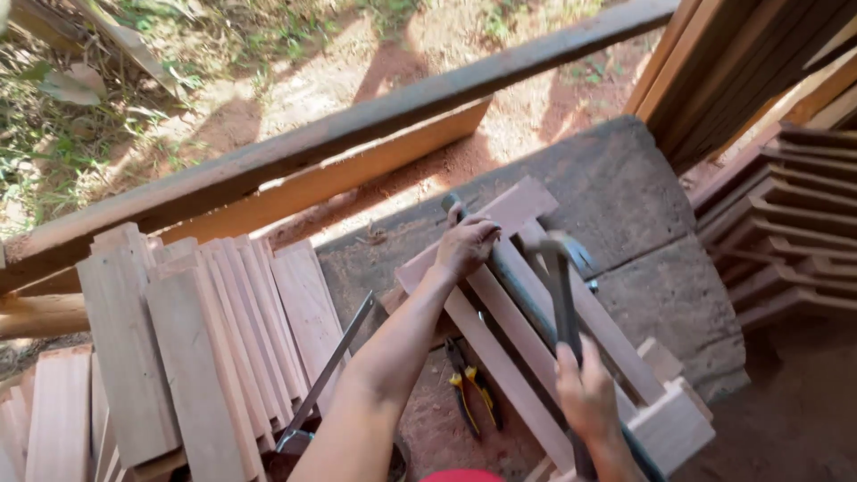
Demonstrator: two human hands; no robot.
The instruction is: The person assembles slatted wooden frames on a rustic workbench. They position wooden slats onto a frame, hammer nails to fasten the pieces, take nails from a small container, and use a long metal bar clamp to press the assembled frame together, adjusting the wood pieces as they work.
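— Wood under your fingers, is it?

— Pale wood, yes. My left hand [466,243] lies with its fingers bent down on the top crosspiece of a slatted wooden frame [527,330], beside a dark metal bar [513,281] that runs down along the slats. My right hand [586,393] is clenched around the handle of a claw hammer [561,268], whose blurred head hangs above the frame's upper slats.

— Where does the frame sit?

— Tilted across a grey concrete slab [643,196], with its lower end toward me. Yellow-handled pliers [469,388] lie on the slab just left of the frame, and a metal square [326,375] slants beside my left forearm.

— Further out?

— A heap of short planks [196,348] lies to my left and stacked timber frames [786,232] to my right. A long weathered beam [339,134] crosses above, with red earth and grass beyond. I see no packages, labels or signs.
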